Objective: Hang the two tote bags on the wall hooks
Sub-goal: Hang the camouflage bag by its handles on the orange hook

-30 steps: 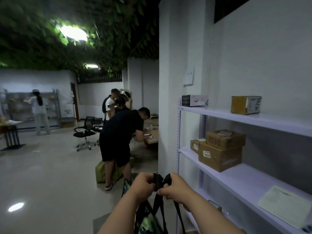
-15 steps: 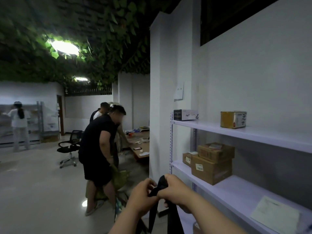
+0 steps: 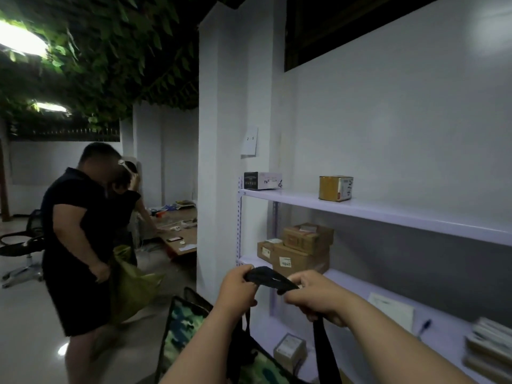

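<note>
A camouflage-patterned tote bag [image 3: 182,325] hangs low in front of me, its black straps [image 3: 270,278] stretched between both hands. My left hand [image 3: 238,292] grips the left end of the straps and my right hand [image 3: 315,297] grips the right end, held a little apart at the level of the middle shelf. More camouflage fabric [image 3: 263,370] shows at the bottom edge; I cannot tell if it is a second bag. No wall hook is visible.
A white shelving rack [image 3: 388,214] stands right against the wall, holding cardboard boxes [image 3: 302,250], a yellow tin [image 3: 335,188] and papers. A white pillar [image 3: 221,162] is ahead. A person in black [image 3: 74,239] holds a green sack [image 3: 130,281] at left, near an office chair [image 3: 25,245].
I have stepped closer to the rack and turned right. My hands have moved apart, spreading the straps between them. The person in black has straightened up.
</note>
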